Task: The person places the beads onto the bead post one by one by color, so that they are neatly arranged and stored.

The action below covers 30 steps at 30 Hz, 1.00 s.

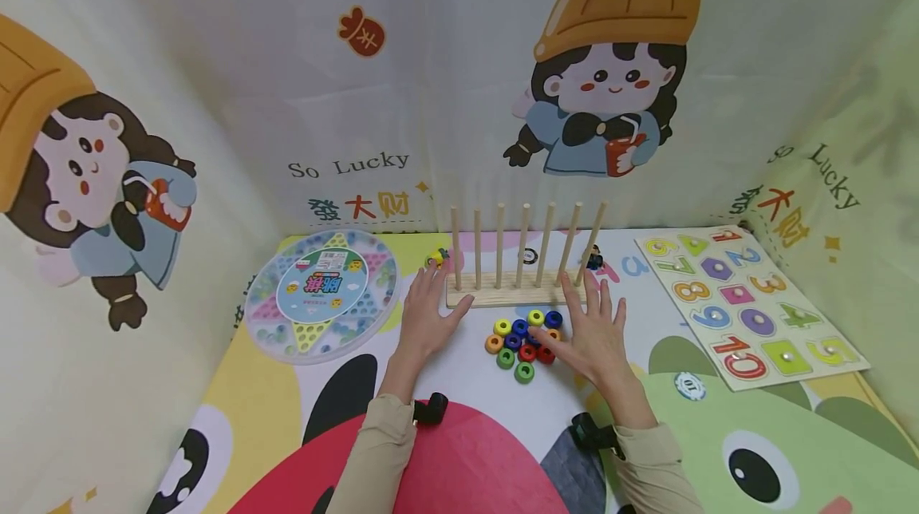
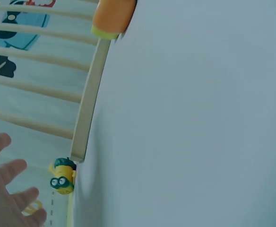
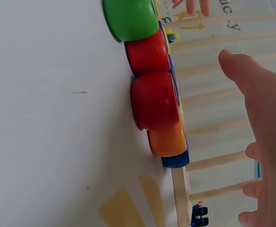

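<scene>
A wooden peg rack (image 1: 495,291) with several upright dowels stands at the back middle of the table. In front of it, small coloured wooden rings lie in a cluster, among them a green ring (image 1: 524,373), a yellow ring (image 1: 502,328) and a red ring (image 3: 154,100). My left hand (image 1: 425,316) is spread beside the rack's left end, fingers apart and holding nothing. On the other side, my right hand (image 1: 597,338) hovers with fingers spread, its thumb over the cluster's right part. In the right wrist view that thumb stands apart from the rings.
A round star-patterned game board (image 1: 380,322) lies at the left. At the right is a number puzzle board (image 1: 707,314), with a round chip (image 1: 691,386) below it. A yellow figurine (image 2: 62,177) and a dark figurine (image 1: 595,258) stand near the rack's ends. Printed curtains surround the table.
</scene>
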Tool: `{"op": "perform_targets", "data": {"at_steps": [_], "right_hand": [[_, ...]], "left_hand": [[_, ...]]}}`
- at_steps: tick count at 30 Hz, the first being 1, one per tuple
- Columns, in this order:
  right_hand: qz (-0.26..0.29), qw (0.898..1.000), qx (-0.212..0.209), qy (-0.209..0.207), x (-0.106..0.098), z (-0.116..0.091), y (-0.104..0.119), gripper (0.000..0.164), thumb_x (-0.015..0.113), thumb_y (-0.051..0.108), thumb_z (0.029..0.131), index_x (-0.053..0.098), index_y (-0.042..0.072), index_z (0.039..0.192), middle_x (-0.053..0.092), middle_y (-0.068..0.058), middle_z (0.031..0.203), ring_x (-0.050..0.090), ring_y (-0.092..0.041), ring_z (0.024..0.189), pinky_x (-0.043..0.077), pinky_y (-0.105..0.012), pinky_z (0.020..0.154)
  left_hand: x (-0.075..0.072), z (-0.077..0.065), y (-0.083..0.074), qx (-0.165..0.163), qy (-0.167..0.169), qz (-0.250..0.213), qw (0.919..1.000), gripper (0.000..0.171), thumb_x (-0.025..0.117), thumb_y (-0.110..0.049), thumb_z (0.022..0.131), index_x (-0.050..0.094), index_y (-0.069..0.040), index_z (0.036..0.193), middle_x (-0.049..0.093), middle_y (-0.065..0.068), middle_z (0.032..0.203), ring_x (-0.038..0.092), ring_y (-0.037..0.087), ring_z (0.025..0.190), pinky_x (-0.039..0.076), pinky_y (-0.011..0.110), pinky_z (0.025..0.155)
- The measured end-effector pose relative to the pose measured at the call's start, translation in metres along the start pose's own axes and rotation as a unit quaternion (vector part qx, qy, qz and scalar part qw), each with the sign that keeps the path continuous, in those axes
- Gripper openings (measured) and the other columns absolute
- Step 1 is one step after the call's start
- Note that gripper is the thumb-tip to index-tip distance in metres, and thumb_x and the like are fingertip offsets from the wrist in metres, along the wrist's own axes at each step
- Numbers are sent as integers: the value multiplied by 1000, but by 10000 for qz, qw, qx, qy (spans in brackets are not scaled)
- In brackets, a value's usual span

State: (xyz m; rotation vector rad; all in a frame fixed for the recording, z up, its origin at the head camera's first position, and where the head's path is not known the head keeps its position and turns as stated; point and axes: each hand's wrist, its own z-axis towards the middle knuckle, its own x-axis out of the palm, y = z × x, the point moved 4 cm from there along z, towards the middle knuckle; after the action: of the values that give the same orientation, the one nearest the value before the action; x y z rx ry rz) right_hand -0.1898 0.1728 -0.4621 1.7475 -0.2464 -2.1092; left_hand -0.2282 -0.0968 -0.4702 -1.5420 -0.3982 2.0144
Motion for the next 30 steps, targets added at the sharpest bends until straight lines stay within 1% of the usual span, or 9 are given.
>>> {"op": "perform_targets", "data": {"at_steps": [4, 8, 12, 14, 18, 21, 24, 28, 30], "right_hand": [[17, 10000, 5, -23, -1, 0, -3, 103, 66, 67, 79, 23, 16, 158, 10, -25, 161, 9, -52, 144, 1, -73, 110], [70, 10000, 17, -63, -2, 0, -4, 102, 66, 66, 80, 26, 14, 157, 12, -24, 161, 10, -51, 144, 3, -71, 111], [69, 9999, 41, -68, -2, 0, -6, 102, 66, 67, 80, 28, 11, 156, 13, -23, 161, 12, -49, 144, 6, -70, 111], [71, 9999, 45, -73, -2, 0, -7, 102, 66, 66, 80, 28, 11, 156, 13, -23, 161, 12, -49, 144, 6, -69, 112], [81, 9999, 19, -137, -3, 0, -8, 102, 68, 65, 79, 29, 11, 156, 15, -22, 160, 14, -48, 144, 8, -68, 112], [209, 9996, -28, -192, -4, 1, -9, 101, 70, 62, 79, 31, 9, 155, 18, -23, 160, 18, -46, 143, 13, -66, 112], [368, 9990, -89, -251, -5, 2, -10, 95, 72, 57, 81, 35, 7, 152, 26, -23, 156, 31, -46, 137, 27, -65, 108], [773, 9963, -196, -316, -2, 3, -14, 77, 74, 41, 85, 46, 3, 145, 46, -24, 138, 51, -44, 118, 46, -62, 93], [1075, 9935, -214, -295, 1, 3, -18, 67, 76, 31, 85, 51, 2, 140, 52, -22, 128, 57, -40, 110, 50, -59, 87]], "left_hand": [[4, 10, 4, 66, -57, -617, 9981, 78, 58, -52, 92, 33, -14, 155, 33, 13, 157, 28, 38, 144, 28, 63, 110], [7, 18, 9, -33, 88, -1028, 9947, 79, 62, -50, 90, 32, -16, 155, 36, 11, 156, 32, 36, 142, 31, 64, 108], [10, 23, 16, -139, 225, -1252, 9918, 81, 68, -47, 87, 34, -18, 155, 41, 11, 153, 35, 35, 141, 31, 59, 110], [12, 25, 18, -95, 260, -1442, 9892, 80, 71, -42, 86, 36, -16, 154, 47, 12, 147, 40, 36, 137, 34, 55, 110], [15, 28, 23, -17, 345, -1738, 9842, 77, 76, -35, 84, 44, -10, 149, 55, 13, 136, 50, 32, 125, 44, 46, 103], [18, 29, 27, -7, 368, -1774, 9834, 74, 78, -31, 82, 48, -7, 145, 57, 12, 133, 53, 29, 119, 47, 43, 98], [21, 29, 30, 31, 322, -1756, 9839, 74, 80, -30, 80, 51, -7, 144, 57, 11, 135, 53, 29, 118, 47, 44, 98], [25, 29, 33, 37, 285, -1454, 9890, 75, 81, -34, 79, 51, -11, 144, 56, 9, 138, 52, 29, 118, 46, 46, 98], [25, 29, 33, 25, 264, -1330, 9908, 76, 82, -35, 77, 52, -12, 143, 55, 8, 141, 51, 30, 119, 45, 48, 98]]}}
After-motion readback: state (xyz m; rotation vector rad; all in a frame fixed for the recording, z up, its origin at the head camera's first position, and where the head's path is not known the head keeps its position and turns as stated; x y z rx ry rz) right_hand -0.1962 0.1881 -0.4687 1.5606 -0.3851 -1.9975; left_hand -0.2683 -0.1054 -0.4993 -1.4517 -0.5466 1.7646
